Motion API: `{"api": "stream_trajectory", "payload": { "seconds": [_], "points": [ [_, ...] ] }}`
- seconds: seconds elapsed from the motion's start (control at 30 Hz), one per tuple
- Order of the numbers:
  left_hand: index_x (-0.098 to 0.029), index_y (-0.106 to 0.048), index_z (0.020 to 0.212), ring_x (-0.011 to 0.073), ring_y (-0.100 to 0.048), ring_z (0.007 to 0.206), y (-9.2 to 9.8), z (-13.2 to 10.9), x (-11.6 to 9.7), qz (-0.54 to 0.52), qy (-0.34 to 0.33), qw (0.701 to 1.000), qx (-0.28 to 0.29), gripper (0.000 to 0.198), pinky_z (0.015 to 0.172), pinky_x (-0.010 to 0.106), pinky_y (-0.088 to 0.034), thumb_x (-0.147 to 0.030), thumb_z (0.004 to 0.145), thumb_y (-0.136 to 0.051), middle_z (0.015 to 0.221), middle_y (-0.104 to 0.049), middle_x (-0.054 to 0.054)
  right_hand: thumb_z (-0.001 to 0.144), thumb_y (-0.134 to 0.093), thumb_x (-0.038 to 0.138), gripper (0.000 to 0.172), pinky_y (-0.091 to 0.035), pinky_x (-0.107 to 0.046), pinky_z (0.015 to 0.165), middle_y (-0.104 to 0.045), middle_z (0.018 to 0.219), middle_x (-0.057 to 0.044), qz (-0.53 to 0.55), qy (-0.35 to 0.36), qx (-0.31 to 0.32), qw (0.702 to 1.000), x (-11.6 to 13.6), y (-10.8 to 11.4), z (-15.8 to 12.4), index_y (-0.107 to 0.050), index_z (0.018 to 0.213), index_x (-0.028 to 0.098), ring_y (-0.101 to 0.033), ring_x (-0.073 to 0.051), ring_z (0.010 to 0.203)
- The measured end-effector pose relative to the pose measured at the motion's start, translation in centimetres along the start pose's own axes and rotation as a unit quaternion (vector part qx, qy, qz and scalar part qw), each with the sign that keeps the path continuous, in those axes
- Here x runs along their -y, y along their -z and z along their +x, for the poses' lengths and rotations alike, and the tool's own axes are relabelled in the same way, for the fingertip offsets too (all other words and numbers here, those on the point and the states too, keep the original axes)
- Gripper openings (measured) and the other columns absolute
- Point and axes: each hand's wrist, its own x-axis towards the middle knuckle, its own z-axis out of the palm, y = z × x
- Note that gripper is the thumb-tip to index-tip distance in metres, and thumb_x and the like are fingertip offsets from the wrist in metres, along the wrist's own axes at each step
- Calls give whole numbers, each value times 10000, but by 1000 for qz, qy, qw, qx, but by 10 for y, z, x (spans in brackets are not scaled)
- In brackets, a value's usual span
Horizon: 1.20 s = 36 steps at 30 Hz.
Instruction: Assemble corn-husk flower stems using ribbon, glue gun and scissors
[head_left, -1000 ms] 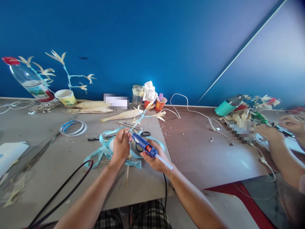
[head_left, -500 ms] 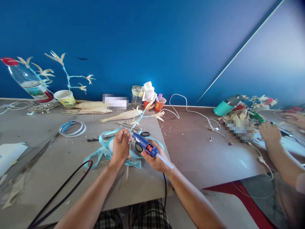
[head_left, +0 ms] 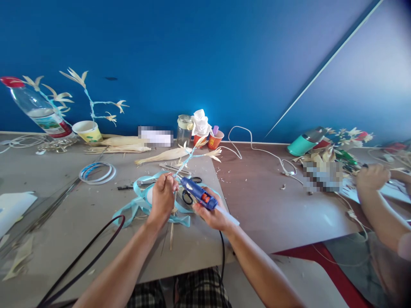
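My left hand is closed on the lower end of a branch wrapped in light blue, with pale husk-like flowers at its tips. A blue hot glue gun sits in my right hand, its nozzle close to the branch stem beside my left fingers. Out of the gun's rear sticks a whitish glue stick. Light blue ribbon lies in loops under and around my left hand. Black-handled scissors lie partly hidden behind the gun.
At the left stand a bottle and a paper cup with a similar branch. Dried husks lie mid-table. A black cable loops at front left. At the right, a co-worker's hand is near a green tumbler.
My right hand and the glue gun have shifted slightly right and down, a little away from my left fingers. My left hand stays put. The co-worker's hands have moved.
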Motion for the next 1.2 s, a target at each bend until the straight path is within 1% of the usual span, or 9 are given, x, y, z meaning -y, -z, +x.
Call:
{"api": "stream_trajectory", "payload": {
  "seconds": [0.17, 0.33, 0.47, 0.57, 0.67, 0.77, 0.83, 0.97, 1.2],
  "points": [
    [-199, -500, 742, 105, -439, 535, -1, 1, 3, -30, -8, 999, -6, 206, 584, 235, -417, -356, 868, -458, 537, -393, -49, 760, -578, 346, 210, -404, -258, 595, -462, 714, 18, -20, -15, -84, 996, -7, 19, -1, -466, 873, 209, -441, -131, 618],
    [-196, -500, 703, 100, -413, 512, -1, 1, 3, -52, -13, 999, -4, 238, 554, 234, -415, -388, 843, -506, 526, -388, -50, 756, -539, 256, 239, -431, -315, 727, -475, 963, -85, -293, -129, -154, 935, -23, 36, 8, -511, 975, 164, -530, -201, 838],
    [-196, -523, 741, 100, -401, 513, -2, -1, 2, -83, -8, 996, 14, 211, 546, 232, -405, -379, 845, -511, 524, -371, -54, 795, -549, 336, 377, -429, -349, 741, -465, 1057, -146, -408, -294, -96, 859, -34, 42, 13, -518, 1107, 127, -571, -232, 851],
    [-196, -527, 752, 95, -389, 518, -3, -2, 1, -107, -1, 994, 30, 194, 555, 228, -406, -365, 848, -515, 528, -360, -59, 749, -610, 314, 414, -377, -410, 867, -471, 1135, -166, -427, -291, -84, 852, -28, 49, 12, -557, 1117, 131, -535, -287, 1017],
    [-192, -529, 750, 89, -384, 511, -5, -4, -1, -123, 4, 992, 41, 196, 570, 229, -417, -363, 843, -524, 530, -362, -62, 771, -560, 264, 389, -370, -384, 877, -495, 1179, -136, -310, -202, -146, 918, -7, 48, 14, -576, 1149, 177, -518, -247, 1035],
    [-188, -517, 726, 85, -392, 506, -7, -7, -4, -128, 11, 991, 48, 216, 596, 235, -430, -375, 833, -537, 526, -373, -63, 830, -471, 383, 323, -415, -279, 675, -606, 916, -69, 20, -159, -89, 983, 17, 29, 27, -650, 999, 174, -544, -141, 718],
    [-188, -503, 704, 85, -399, 510, -8, -8, -6, -127, 23, 989, 66, 234, 607, 237, -431, -383, 825, -546, 526, -383, -62, 762, -555, 453, 328, -371, -240, 552, -595, 773, -30, 199, -162, -41, 966, 27, 10, 41, -660, 855, 157, -455, -87, 553],
    [-186, -503, 700, 76, -364, 484, -9, -9, -6, -127, 45, 987, 89, 211, 576, 224, -407, -354, 820, -546, 519, -365, -69, 590, -713, 424, 297, -304, -212, 461, -543, 637, 23, 375, -162, -81, 909, 24, -23, 66, -605, 666, 158, -369, -55, 477],
    [-187, -524, 737, 101, -408, 520, -5, -6, -1, -6, 1, 998, 56, 180, 565, 229, -375, -319, 848, -473, 542, -421, -46, 598, -689, 389, 284, -250, -216, 472, -422, 483, 62, 317, -136, -197, 918, 3, -37, 75, -521, 545, 166, -312, -58, 473]
  ]
}}
